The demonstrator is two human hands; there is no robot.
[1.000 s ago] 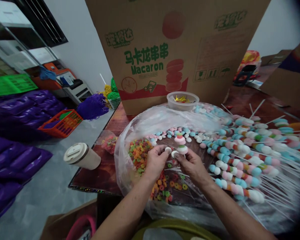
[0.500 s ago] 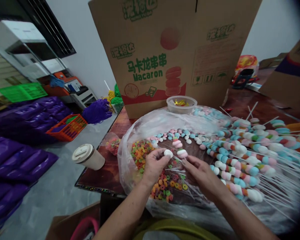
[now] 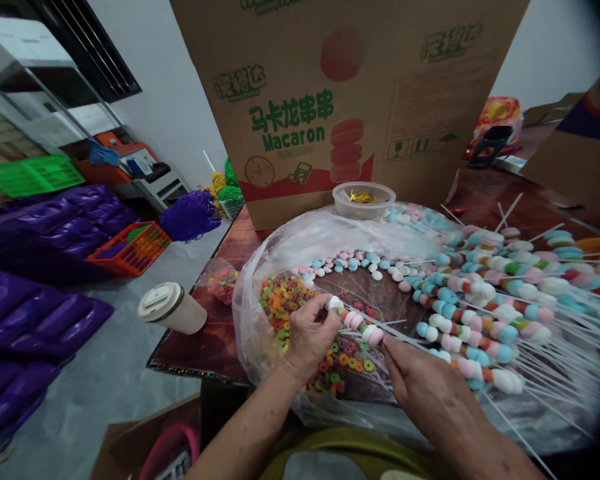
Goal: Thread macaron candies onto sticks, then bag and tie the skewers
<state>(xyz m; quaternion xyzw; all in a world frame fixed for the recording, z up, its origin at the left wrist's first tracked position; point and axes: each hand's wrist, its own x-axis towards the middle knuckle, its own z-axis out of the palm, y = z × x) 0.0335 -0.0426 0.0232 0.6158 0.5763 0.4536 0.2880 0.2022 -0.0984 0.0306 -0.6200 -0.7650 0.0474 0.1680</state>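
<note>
Between thumb and fingers, my left hand [image 3: 310,333] pinches a white marshmallow [image 3: 335,303] at the tip of a stick. My right hand [image 3: 425,377] is closed around the lower part of that marshmallow skewer [image 3: 355,321], just below its pink and white pieces. The skewer lies slanted, its tip toward my left hand. Beneath my hands are coloured cereal rings [image 3: 353,362] and white sticks on a clear plastic sheet. A larger heap of cereal rings [image 3: 280,300] is left of my left hand. Finished-looking marshmallow skewers [image 3: 475,333] lie piled to the right.
Loose marshmallows [image 3: 353,265] form a row behind my hands. A clear tub [image 3: 364,201] with gold ties stands before a large cardboard box [image 3: 290,173]. A lidded cup [image 3: 173,308] leans near the table's left edge. Purple bundles [image 3: 30,333] lie on the floor at left.
The white marshmallow in my left hand has come onto the skewer's tip. The skewer has tipped from near upright to slanting left, and my right hand has moved right and down.
</note>
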